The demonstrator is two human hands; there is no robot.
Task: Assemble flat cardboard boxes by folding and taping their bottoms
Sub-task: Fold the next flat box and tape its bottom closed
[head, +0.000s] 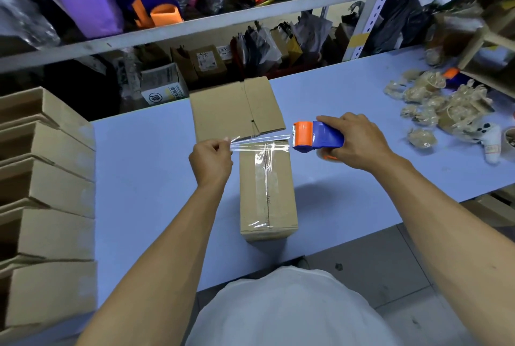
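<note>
- Nearest item: folded box (268,192) stands on the blue table (145,178), bottom up, directly in front of the person. A clear strip already runs along the centre seam from the near edge to the far edge.
- Left hand (211,162), just left of the box's far end: fingers curled, thumb and fingertips pinching the free end of the tape (259,142). Nothing else is in it.
- Right hand (355,142), right of the far end: wrapped around the blue-and-orange tape dispenser (317,138), fingers on top, closed firmly on the body.
- The tape is stretched crosswise between the hands, above the far edge of the box. Judgement: a cross strip is about to go down.
- Risk 1: the span already shows streaks and creases; if tension drops it may fold on itself and stick badly.
- Risk 2: the pinch covers only a small area of the end; a slip would snap the tape back towards the dispenser.
- Risk 3: neither hand steadies the box, so it may skid or tip when the strip is pressed down.
- Risk 4: uneven lowering could leave the strip skewed, with the corner flaps loose.
- Further off: a flat cardboard blank (234,108) lies just beyond the box, untouched.
- Far left: a stack of finished boxes (47,206), well apart from the work.
</note>
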